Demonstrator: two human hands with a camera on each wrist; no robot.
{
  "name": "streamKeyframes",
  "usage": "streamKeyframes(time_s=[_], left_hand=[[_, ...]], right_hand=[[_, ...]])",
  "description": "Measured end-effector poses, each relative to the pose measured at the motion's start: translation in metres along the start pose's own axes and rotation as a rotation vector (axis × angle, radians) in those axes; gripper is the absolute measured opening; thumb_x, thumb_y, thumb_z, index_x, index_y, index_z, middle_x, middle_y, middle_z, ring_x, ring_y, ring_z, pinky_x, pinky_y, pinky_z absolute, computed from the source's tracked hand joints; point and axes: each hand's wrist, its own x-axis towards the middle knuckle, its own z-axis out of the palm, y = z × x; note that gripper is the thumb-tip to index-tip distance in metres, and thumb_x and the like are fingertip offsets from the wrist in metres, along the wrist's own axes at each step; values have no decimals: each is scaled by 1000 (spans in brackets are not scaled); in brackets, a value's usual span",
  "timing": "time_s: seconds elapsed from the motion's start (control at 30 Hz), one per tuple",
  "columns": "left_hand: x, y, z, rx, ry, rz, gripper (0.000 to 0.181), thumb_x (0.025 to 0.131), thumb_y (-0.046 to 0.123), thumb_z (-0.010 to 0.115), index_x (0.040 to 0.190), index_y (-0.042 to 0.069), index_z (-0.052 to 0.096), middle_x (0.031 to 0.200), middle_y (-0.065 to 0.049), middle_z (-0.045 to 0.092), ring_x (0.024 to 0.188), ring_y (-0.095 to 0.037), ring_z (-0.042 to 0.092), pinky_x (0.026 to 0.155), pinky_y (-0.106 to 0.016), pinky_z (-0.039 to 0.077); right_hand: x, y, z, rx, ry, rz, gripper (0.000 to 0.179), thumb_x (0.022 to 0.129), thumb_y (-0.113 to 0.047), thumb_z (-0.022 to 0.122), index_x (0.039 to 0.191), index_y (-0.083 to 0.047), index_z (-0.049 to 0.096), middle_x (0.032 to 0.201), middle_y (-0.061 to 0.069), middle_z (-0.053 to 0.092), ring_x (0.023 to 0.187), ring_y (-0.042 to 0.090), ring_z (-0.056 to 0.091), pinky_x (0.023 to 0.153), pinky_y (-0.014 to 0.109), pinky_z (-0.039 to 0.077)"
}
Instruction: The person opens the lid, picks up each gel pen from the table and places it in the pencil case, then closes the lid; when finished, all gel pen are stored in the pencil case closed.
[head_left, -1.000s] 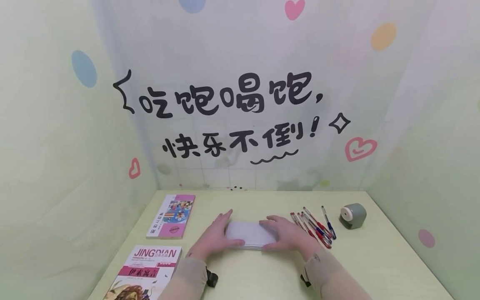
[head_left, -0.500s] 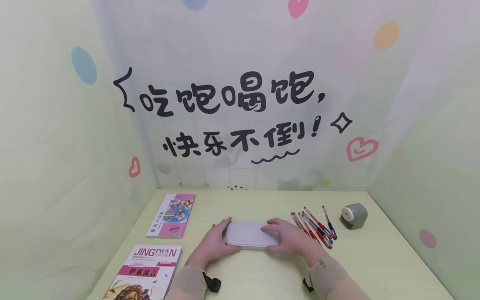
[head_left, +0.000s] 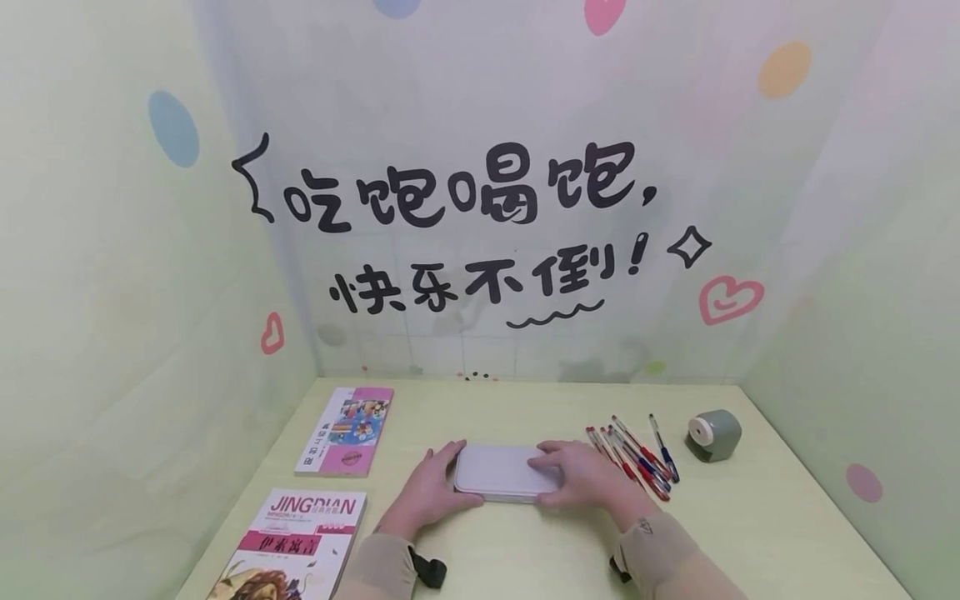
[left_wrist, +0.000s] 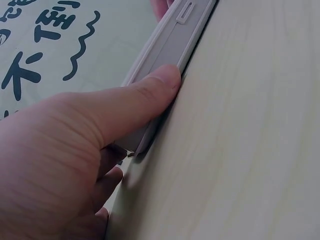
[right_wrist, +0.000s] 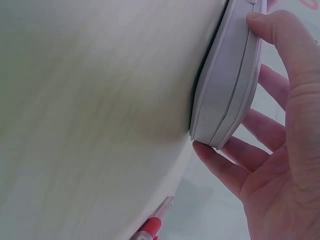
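A pale grey pencil case (head_left: pixel 497 472) with rounded corners lies on the table in front of me, lid down. My left hand (head_left: pixel 426 493) grips its left end; in the left wrist view the thumb presses the front side, short of a small latch, and the fingers are partly hidden behind. At the other end my right hand (head_left: pixel 588 481) holds the case, fingers over the top and round the end. The right wrist view shows its thumb (right_wrist: pixel 262 26) at the seam under the lid and a fingertip at the bottom corner.
Several red and blue pens (head_left: pixel 637 460) lie loose right of the right hand. Beyond them stands a grey pencil sharpener (head_left: pixel 716 435). A pink book (head_left: pixel 347 433) and a larger book (head_left: pixel 288 542) lie along the left side. Walls enclose the table (head_left: pixel 525 558) at back and sides.
The left thumb has come off the top of the case to its front side, and both hands have closed in on its ends. The case has stayed in place; the view shifted slightly.
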Motion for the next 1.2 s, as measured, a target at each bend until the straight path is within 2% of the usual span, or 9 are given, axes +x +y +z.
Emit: streamKeyframes(time_s=[0.27, 0.37, 0.5, 0.67, 0.8, 0.9, 0.97, 1.07, 1.2], left_hand=[[0, -1, -1, -17, -1, -20, 116, 76, 48, 100, 170, 15, 42, 174, -18, 46, 162, -65, 25, 132, -78, 24], [0, 0, -2, -16, -1, -25, 117, 75, 48, 100, 170, 15, 42, 174, -18, 45, 162, -64, 26, 132, -79, 25], [-1, -1, -1, -16, 3, -39, 120, 72, 49, 101, 170, 15, 41, 174, -18, 45, 162, -64, 27, 131, -80, 26], [-1, -2, -1, -25, 18, -38, 123, 70, 48, 103, 171, 14, 40, 173, -21, 46, 161, -64, 28, 130, -81, 27], [-1, -4, 1, -32, 26, -38, 124, 69, 48, 103, 171, 14, 40, 172, -22, 47, 161, -65, 28, 129, -81, 27], [0, -5, 2, -26, 32, -30, 124, 69, 48, 103, 170, 12, 41, 172, -21, 48, 160, -66, 28, 130, -81, 26], [0, -5, 2, -18, 35, -23, 123, 69, 48, 103, 169, 11, 42, 172, -21, 48, 160, -67, 27, 130, -80, 25], [-1, -4, 2, -19, 41, -13, 124, 68, 47, 104, 169, 12, 42, 172, -23, 46, 160, -67, 27, 131, -80, 24], [0, -2, 2, -38, 43, -15, 125, 68, 47, 104, 170, 12, 41, 173, -22, 46, 163, -61, 27, 133, -78, 20]], right_hand=[[3, 1, -9, 106, -6, 21, 60, 84, -44, 89, 138, -20, 79, 150, 17, 71, 136, 46, 68, 115, 64, 57], [1, 1, -10, 110, -7, -1, 59, 87, -46, 87, 139, -19, 78, 152, 19, 69, 136, 47, 68, 115, 66, 57], [-5, 3, -7, 98, 40, -50, 52, 95, -46, 81, 139, -20, 77, 149, 15, 72, 135, 41, 71, 114, 62, 59], [-11, 6, -3, 135, 176, -97, 39, 104, -39, 75, 136, -17, 76, 133, 1, 80, 121, 25, 77, 107, 49, 65], [-11, 9, 1, 219, 313, -119, 18, 104, -26, 76, 121, -19, 74, 116, -8, 80, 105, 10, 76, 96, 39, 68], [-8, 11, 3, 276, 407, -133, 11, 104, -16, 76, 112, -22, 72, 110, -10, 79, 99, 3, 73, 92, 38, 69], [-5, 12, 5, 291, 463, -126, 12, 103, -13, 76, 109, -22, 72, 107, -9, 79, 97, 1, 73, 89, 40, 70], [1, 12, 6, 269, 541, -74, 11, 102, -14, 78, 106, -22, 73, 102, -8, 79, 94, 1, 72, 84, 38, 70], [12, 12, 7, 239, 597, 25, 9, 101, -15, 80, 107, -20, 74, 105, -4, 79, 98, 12, 74, 84, 37, 67]])
